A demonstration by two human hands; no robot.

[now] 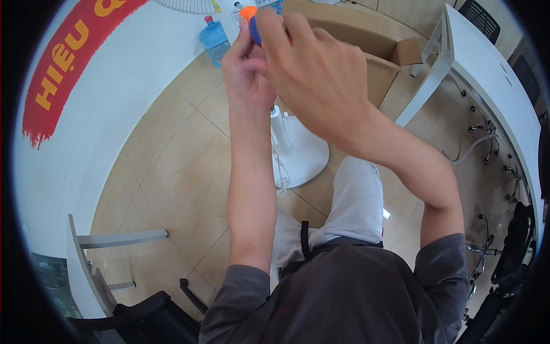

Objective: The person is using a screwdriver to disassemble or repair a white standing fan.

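Both my hands are raised together at the top of the view. My right hand (321, 74) is closed around an orange-and-blue rounded thing (248, 12), whose orange end points up and left. Only a strip of its blue part shows beside my fingers. Palm up, my left hand (251, 83) has its thumb against the thing's orange end; its other fingers curl in behind my right hand, and what they grip is hidden. Under my hands stands a white pole (279, 129) on a round white base (312, 157), with a white cord (282, 184) hanging beside it.
A wire fan guard (186, 4) shows at the top edge, above a blue water bottle (214, 40). Behind my right hand is an open cardboard box (381, 71). White desks (487, 63) and wheeled chairs line the right; a black chair (154, 318) stands lower left.
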